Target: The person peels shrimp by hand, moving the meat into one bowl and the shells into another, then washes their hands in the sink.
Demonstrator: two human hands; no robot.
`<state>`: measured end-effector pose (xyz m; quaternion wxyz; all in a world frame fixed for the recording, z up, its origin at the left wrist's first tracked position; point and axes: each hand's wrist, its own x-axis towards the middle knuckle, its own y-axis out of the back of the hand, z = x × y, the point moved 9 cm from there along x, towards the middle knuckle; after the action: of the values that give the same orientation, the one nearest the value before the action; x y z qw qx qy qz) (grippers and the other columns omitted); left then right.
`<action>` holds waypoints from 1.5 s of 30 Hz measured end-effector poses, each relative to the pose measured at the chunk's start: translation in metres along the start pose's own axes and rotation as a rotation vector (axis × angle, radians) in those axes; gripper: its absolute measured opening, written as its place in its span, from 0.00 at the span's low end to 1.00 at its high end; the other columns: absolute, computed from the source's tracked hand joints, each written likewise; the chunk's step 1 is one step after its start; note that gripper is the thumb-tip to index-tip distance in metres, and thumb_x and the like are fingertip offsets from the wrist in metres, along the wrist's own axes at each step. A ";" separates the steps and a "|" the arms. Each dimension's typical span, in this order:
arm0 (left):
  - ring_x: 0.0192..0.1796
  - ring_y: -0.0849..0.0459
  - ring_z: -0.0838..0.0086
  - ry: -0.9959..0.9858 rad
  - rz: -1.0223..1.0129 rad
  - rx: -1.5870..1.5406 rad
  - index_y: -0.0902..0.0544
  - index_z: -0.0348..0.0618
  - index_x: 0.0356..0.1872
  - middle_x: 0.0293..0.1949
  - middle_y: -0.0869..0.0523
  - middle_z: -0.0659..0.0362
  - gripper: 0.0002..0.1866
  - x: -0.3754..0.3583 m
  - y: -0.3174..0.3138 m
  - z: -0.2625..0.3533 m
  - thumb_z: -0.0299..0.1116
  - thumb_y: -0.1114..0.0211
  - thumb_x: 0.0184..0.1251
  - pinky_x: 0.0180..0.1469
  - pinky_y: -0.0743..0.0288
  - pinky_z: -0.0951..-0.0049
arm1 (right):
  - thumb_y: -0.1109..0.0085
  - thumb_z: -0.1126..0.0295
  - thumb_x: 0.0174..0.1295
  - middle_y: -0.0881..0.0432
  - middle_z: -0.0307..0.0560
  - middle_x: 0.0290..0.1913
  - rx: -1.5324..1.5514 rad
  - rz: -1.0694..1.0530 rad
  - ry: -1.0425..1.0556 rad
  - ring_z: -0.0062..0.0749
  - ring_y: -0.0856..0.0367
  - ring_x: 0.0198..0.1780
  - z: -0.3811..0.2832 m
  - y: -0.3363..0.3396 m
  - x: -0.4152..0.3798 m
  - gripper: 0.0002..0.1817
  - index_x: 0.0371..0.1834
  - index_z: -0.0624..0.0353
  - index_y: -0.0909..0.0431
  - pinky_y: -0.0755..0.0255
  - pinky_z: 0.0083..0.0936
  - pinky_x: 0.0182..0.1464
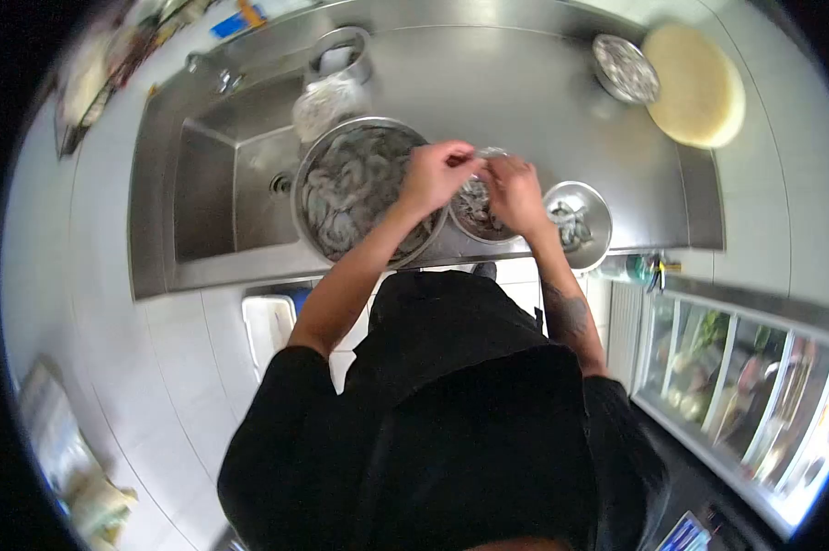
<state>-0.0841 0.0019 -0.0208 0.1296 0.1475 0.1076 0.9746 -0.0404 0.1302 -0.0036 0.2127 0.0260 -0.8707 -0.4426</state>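
My left hand and my right hand meet with fingers pinched together above the middle bowl. Between the fingertips is a small greyish, slightly blurred piece that looks like a shrimp, mostly hidden. Beneath them, the middle bowl holds shells and shrimp scraps, partly covered by my right hand. To the left stands a large metal bowl full of grey raw shrimp; my left wrist crosses over its right side. Right of my right hand, a smaller metal bowl contains several peeled shrimp.
A sink with a faucet lies to the left. Behind the large bowl are a plastic bag and a metal pot. At the far right sit a filled bowl and a round cutting board.
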 end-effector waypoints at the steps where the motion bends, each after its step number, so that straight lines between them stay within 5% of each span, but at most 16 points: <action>1: 0.33 0.13 0.77 -0.061 0.024 -0.013 0.14 0.35 0.41 0.32 0.10 0.55 0.10 -0.001 -0.008 0.003 0.30 0.27 0.62 0.37 0.20 0.73 | 0.40 0.69 0.63 0.18 0.54 0.37 0.025 0.050 0.008 0.54 0.20 0.44 0.007 0.003 -0.004 0.07 0.38 0.61 0.21 0.31 0.47 0.48; 3: 0.33 0.12 0.68 -0.085 -0.033 0.129 0.14 0.37 0.40 0.34 0.11 0.51 0.08 -0.004 -0.022 0.023 0.29 0.28 0.61 0.38 0.20 0.70 | 0.40 0.72 0.62 0.19 0.56 0.37 0.052 0.067 -0.040 0.57 0.21 0.44 0.019 0.003 -0.017 0.06 0.37 0.62 0.21 0.31 0.46 0.46; 6: 0.33 0.16 0.60 -0.400 -0.047 0.323 0.17 0.39 0.35 0.31 0.18 0.54 0.06 -0.011 -0.048 0.029 0.29 0.30 0.59 0.35 0.21 0.64 | 0.41 0.73 0.61 0.19 0.59 0.37 0.157 0.112 -0.126 0.59 0.21 0.41 0.038 -0.002 -0.036 0.06 0.38 0.63 0.21 0.29 0.47 0.42; 8: 0.32 0.19 0.59 -0.516 -0.042 0.390 0.21 0.40 0.31 0.28 0.24 0.56 0.07 -0.020 -0.065 0.023 0.30 0.31 0.59 0.33 0.23 0.60 | 0.41 0.72 0.64 0.16 0.60 0.38 0.202 0.068 -0.253 0.53 0.16 0.40 0.055 -0.013 -0.047 0.09 0.43 0.65 0.20 0.25 0.38 0.41; 13: 0.33 0.19 0.60 -0.450 -0.037 0.447 0.22 0.41 0.32 0.31 0.24 0.56 0.06 -0.032 -0.075 0.001 0.28 0.32 0.60 0.34 0.23 0.60 | 0.40 0.71 0.63 0.17 0.63 0.34 0.217 0.084 -0.311 0.56 0.17 0.35 0.074 -0.030 -0.057 0.07 0.38 0.65 0.20 0.26 0.39 0.37; 16: 0.31 0.19 0.60 -0.408 0.041 0.425 0.21 0.39 0.32 0.30 0.22 0.56 0.06 -0.032 -0.071 -0.002 0.28 0.32 0.60 0.32 0.23 0.61 | 0.42 0.71 0.68 0.14 0.46 0.33 0.554 -0.018 -0.387 0.23 0.21 0.34 0.077 -0.041 -0.058 0.09 0.43 0.66 0.17 0.27 0.25 0.39; 19: 0.30 0.17 0.61 -0.287 0.130 0.321 0.20 0.37 0.33 0.30 0.19 0.54 0.07 -0.027 -0.063 -0.014 0.28 0.30 0.59 0.31 0.22 0.64 | 0.44 0.71 0.70 0.13 0.41 0.34 0.640 -0.121 -0.452 0.19 0.22 0.36 0.072 -0.034 -0.057 0.10 0.44 0.68 0.17 0.27 0.22 0.40; 21: 0.28 0.15 0.62 0.049 0.263 -0.007 0.18 0.37 0.35 0.30 0.16 0.53 0.09 -0.021 -0.052 -0.044 0.29 0.28 0.59 0.30 0.22 0.67 | 0.42 0.71 0.69 0.14 0.43 0.33 0.594 -0.147 -0.456 0.20 0.21 0.36 0.078 -0.033 -0.055 0.09 0.43 0.67 0.17 0.27 0.22 0.40; 27: 0.31 0.15 0.53 -0.200 0.345 0.221 0.18 0.42 0.34 0.31 0.16 0.50 0.07 -0.020 -0.042 -0.006 0.30 0.29 0.59 0.32 0.22 0.60 | 0.39 0.71 0.65 0.14 0.56 0.37 0.359 -0.059 -0.412 0.44 0.15 0.38 0.058 -0.008 -0.047 0.08 0.40 0.64 0.16 0.24 0.32 0.41; 29: 0.28 0.14 0.67 -0.182 0.401 0.306 0.16 0.39 0.37 0.31 0.14 0.54 0.08 -0.015 -0.027 -0.019 0.29 0.27 0.59 0.31 0.21 0.68 | 0.38 0.69 0.64 0.14 0.57 0.38 0.317 -0.030 -0.364 0.49 0.15 0.39 0.054 0.000 -0.050 0.08 0.40 0.64 0.16 0.23 0.35 0.42; 31: 0.29 0.14 0.73 0.228 0.342 0.052 0.15 0.35 0.38 0.32 0.13 0.57 0.10 -0.007 -0.018 -0.068 0.29 0.27 0.60 0.32 0.21 0.72 | 0.37 0.68 0.62 0.15 0.56 0.37 0.228 -0.013 -0.222 0.52 0.15 0.40 0.033 0.015 -0.046 0.09 0.38 0.64 0.16 0.23 0.39 0.44; 34: 0.30 0.15 0.74 0.642 -0.068 -0.508 0.15 0.32 0.37 0.32 0.14 0.58 0.11 -0.008 -0.044 -0.085 0.32 0.27 0.63 0.31 0.20 0.77 | 0.33 0.65 0.59 0.16 0.53 0.47 -0.030 0.030 -0.153 0.53 0.19 0.50 0.036 0.018 -0.049 0.18 0.49 0.63 0.19 0.25 0.44 0.52; 37: 0.27 0.16 0.75 0.766 -0.206 -0.604 0.15 0.35 0.35 0.29 0.14 0.56 0.08 -0.015 -0.059 -0.084 0.31 0.30 0.64 0.31 0.22 0.77 | 0.33 0.64 0.57 0.21 0.51 0.58 -0.196 0.108 -0.095 0.52 0.24 0.56 0.020 0.038 -0.038 0.28 0.61 0.61 0.25 0.28 0.45 0.56; 39: 0.28 0.16 0.75 0.838 -0.263 -0.679 0.15 0.36 0.36 0.30 0.14 0.56 0.08 -0.018 -0.068 -0.089 0.31 0.31 0.65 0.31 0.21 0.77 | 0.38 0.68 0.58 0.20 0.50 0.51 -0.340 0.035 0.115 0.48 0.23 0.54 -0.001 0.034 -0.032 0.18 0.52 0.61 0.21 0.27 0.42 0.54; 45: 0.32 0.15 0.75 0.907 -0.504 -0.647 0.15 0.39 0.42 0.32 0.14 0.59 0.09 -0.029 -0.086 -0.077 0.34 0.37 0.71 0.35 0.20 0.77 | 0.42 0.76 0.49 0.24 0.49 0.39 -0.347 -0.160 0.269 0.45 0.23 0.47 0.005 0.025 -0.036 0.12 0.39 0.61 0.24 0.24 0.36 0.50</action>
<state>-0.0631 0.0615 -0.1217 0.3357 -0.3588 -0.1179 0.8630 -0.0062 0.1576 0.0005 0.2927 0.1167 -0.7406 -0.5934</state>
